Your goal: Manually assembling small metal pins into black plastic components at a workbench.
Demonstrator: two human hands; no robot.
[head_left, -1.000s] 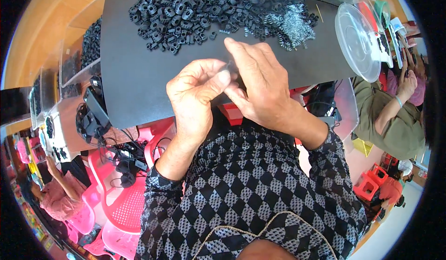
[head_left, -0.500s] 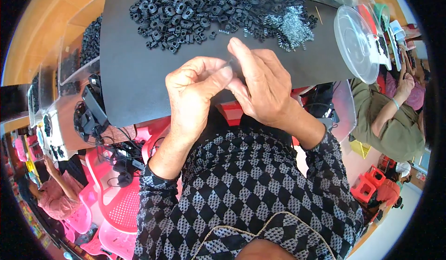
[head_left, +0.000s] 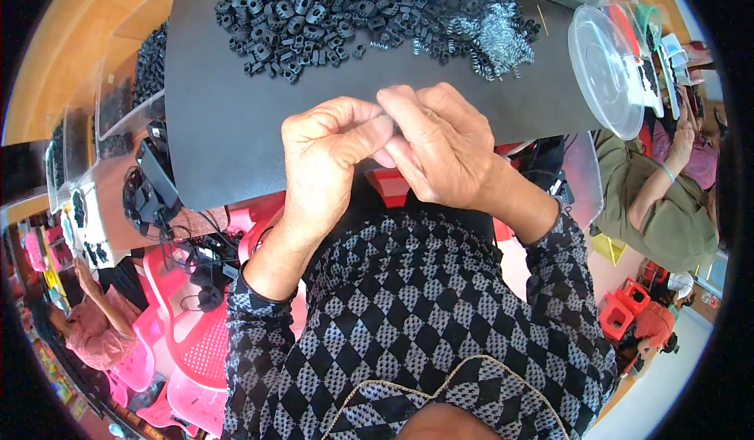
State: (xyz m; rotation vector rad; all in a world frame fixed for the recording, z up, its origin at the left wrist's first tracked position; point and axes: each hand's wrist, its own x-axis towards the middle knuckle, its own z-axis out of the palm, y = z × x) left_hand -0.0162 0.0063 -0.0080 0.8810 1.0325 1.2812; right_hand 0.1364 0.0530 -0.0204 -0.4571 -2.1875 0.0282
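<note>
Both my hands meet over the near edge of the dark table. My left hand pinches with thumb and forefinger at something small that the fingers mostly hide. Against those fingertips, my right hand is closed, its thumb and forefinger pressed at the same spot; what it holds cannot be made out. Beyond my hands lies a wide heap of small black plastic parts. A pile of small metal springs sits at the heap's right side, and a loose spring lies by its near edge.
A round clear plastic lid rests at the table's right edge. Left of the table stands a clear bin with black parts. Cables and a black device sit beside a pink chair. A person in olive clothing works at right.
My right fingers have curled down and closed in against my left fingertips. My left hand has barely moved, and the view has shifted slightly.
</note>
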